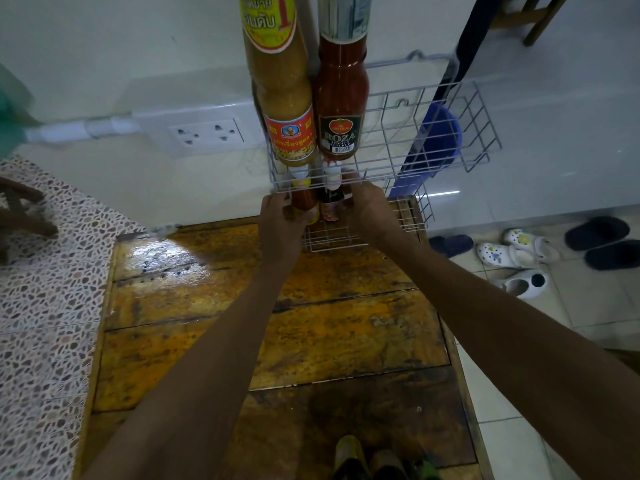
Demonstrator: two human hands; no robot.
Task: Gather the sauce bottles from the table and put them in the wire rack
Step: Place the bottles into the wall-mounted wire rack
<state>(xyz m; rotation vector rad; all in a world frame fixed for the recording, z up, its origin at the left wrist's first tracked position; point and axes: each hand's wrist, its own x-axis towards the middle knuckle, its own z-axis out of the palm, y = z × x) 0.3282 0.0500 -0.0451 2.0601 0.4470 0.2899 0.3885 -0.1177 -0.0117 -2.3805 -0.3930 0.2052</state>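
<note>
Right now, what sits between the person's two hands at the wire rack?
In the head view, two small sauce bottles stand between left hand and right hand.

Two bare forearms are seen coming in from the bottom edge, no sleeves shown anywhere along them. No watch, bracelet or band is worn at either wrist. The left hand (281, 221) is seen from the back, ungloved, no ring made out on it. The right hand (364, 202) is likewise ungloved and shown from the back, its fingers largely hidden from view. The forearms are seen long and slender, widened toward the camera by the wide-angle lens. Nothing else of the person is shown.
</note>
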